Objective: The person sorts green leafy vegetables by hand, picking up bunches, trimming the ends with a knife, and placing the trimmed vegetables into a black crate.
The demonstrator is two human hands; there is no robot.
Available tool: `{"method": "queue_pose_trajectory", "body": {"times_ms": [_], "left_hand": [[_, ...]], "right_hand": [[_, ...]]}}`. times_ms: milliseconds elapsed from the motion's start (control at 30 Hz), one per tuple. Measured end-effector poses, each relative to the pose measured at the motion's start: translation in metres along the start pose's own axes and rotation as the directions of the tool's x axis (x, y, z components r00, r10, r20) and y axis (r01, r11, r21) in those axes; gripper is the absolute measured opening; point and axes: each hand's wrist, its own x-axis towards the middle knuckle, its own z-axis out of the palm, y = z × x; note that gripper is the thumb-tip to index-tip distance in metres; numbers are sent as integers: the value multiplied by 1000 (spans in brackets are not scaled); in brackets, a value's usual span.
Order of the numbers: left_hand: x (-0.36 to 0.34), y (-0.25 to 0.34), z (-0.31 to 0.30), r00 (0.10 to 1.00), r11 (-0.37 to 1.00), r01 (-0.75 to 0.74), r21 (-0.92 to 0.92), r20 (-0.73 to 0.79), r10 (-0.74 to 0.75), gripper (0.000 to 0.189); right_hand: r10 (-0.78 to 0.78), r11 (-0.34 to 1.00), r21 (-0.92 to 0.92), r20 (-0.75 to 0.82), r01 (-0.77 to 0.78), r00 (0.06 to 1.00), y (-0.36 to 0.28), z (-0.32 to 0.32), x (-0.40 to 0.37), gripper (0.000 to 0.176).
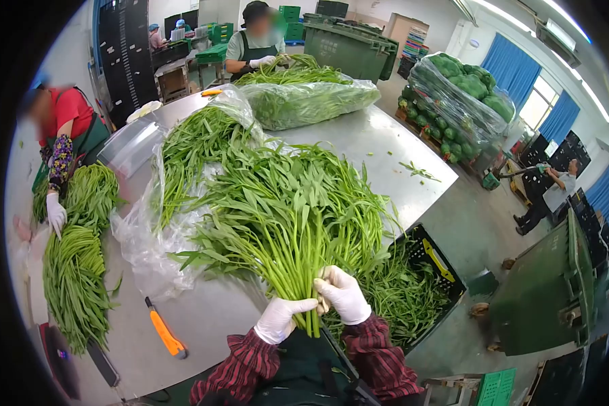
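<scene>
Bunch of leafy greens (298,267): held at the near edge of the steel table (139,287), cut ends downward toward the wearer's apron, leaves fanned away over the tabletop. Left hand (279,319), white-gloved, closed around the lower stems, thumb laid across them. Right hand (344,296), gloved likewise, fingers curled in with almost no gap, pinching at the outer stems on that side; just how many stems it has, I cannot tell.

Just beyond, touching the bunch's leaves: a large heap of greens (250,183), partly on a crumpled clear plastic bag (157,260). Beside the wearer's right arm, below table level, a black crate (455,287) full of loose greens. Orange cutter (166,333) lying on the steel to the left, well apart from both hands. A few leaf scraps (419,171) at the right side.

Farther out: co-worker in red (74,111), gloved hand on bundled greens (78,277) at the table's left. Another co-worker (258,44) across, hands at a filled clear bag (304,105). Behind, a green wheeled bin (348,54); right, a plastic-wrapped load of round green vegetables (457,101).
</scene>
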Motion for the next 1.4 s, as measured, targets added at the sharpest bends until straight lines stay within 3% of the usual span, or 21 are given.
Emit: {"method": "queue_pose_trajectory", "body": {"times_ms": [67, 100, 133, 167, 200, 233, 300, 367, 500, 567, 633, 733, 767, 833, 900, 967, 1033, 1067, 1167, 1267, 1400], "left_hand": [[-5, 8, -1, 998, 997, 61, 46, 16, -62, 25], [-7, 9, -5, 998, 997, 66, 48, 14, -66, 25], [-8, 9, -10, 996, 994, 91, 54, -2, -91, 24], [-7, 9, -11, 993, 992, 115, 60, -14, -114, 23], [-8, 9, -4, 995, 993, 97, 66, -40, -95, 21], [-10, 8, -2, 994, 993, 102, 65, -37, -100, 21], [-14, 6, 0, 1000, 1000, 1, -27, -27, -1, 22], [-20, 16, -2, 991, 988, -130, -83, -19, 129, 24], [-24, 37, 0, 961, 962, -273, 0, -53, 272, 27], [-24, 36, -1, 951, 954, -299, 12, -82, 299, 28], [-22, 31, -6, 956, 960, -276, -53, -123, 268, 28], [-21, 30, -13, 955, 960, -266, -82, -159, 251, 30], [-21, 30, -15, 955, 962, -256, -92, -181, 237, 30], [-20, 30, -15, 950, 962, -261, -85, -200, 241, 29], [-19, 28, -15, 945, 961, -265, -79, -220, 242, 28], [-18, 28, -15, 942, 953, -288, -88, -205, 266, 27], [-15, 28, -13, 942, 954, -287, -85, -202, 266, 25], [-16, 27, -11, 944, 956, -282, -80, -203, 261, 24], [-16, 25, 0, 946, 977, -207, -49, -264, 187, 25], [-8, 14, 0, 955, 986, -155, -67, -267, 132, 24], [15, 4, 5, 969, 994, -105, -24, -226, 97, 23]], "right_hand": [[-23, 998, 59, -10, 24, 1000, 6, 11, 0, 13], [12, 996, -89, -92, -20, 996, 1, 20, -4, 14], [-311, 842, -495, -115, 217, 944, 19, 17, -1, 13], [-587, 476, -808, 1, 347, 809, 28, 18, 3, 12], [-674, 420, -858, -78, 295, 734, 14, 29, -7, 10], [-847, 191, -930, 5, 314, 531, 30, 9, 6, 8], [-773, 222, -973, -213, -59, 598, 42, -39, 18, 18], [-213, 684, -627, -662, -374, 719, 16, -71, 15, 32], [-337, 602, -715, -630, -355, 699, 26, -92, 22, 40], [-547, 139, -904, -410, -404, 730, 43, -107, 38, 38], [-285, 57, -837, -536, -544, 795, 48, -115, 50, 42], [-224, 86, -850, -525, -520, 821, 34, -126, 56, 33], [-242, 293, -835, -537, -467, 808, 36, -140, 58, 33], [-556, 422, -889, -409, -178, 724, 10, -139, 44, 29], [-315, 885, -464, -565, 21, 763, -45, -100, 17, 27], [-497, 862, -440, -633, 253, 594, -67, -71, -3, 21], [-662, 744, -548, -682, 382, 311, -57, -65, -9, 18], [-693, 721, -617, -647, 316, 317, -49, -64, -8, 18], [-684, 710, -624, -504, 326, 527, -10, -64, -7, 18], [-830, 418, -849, -213, 323, 515, 9, -31, -17, 20], [-821, 178, -935, 32, 308, 571, 41, -10, -24, 3]]}}
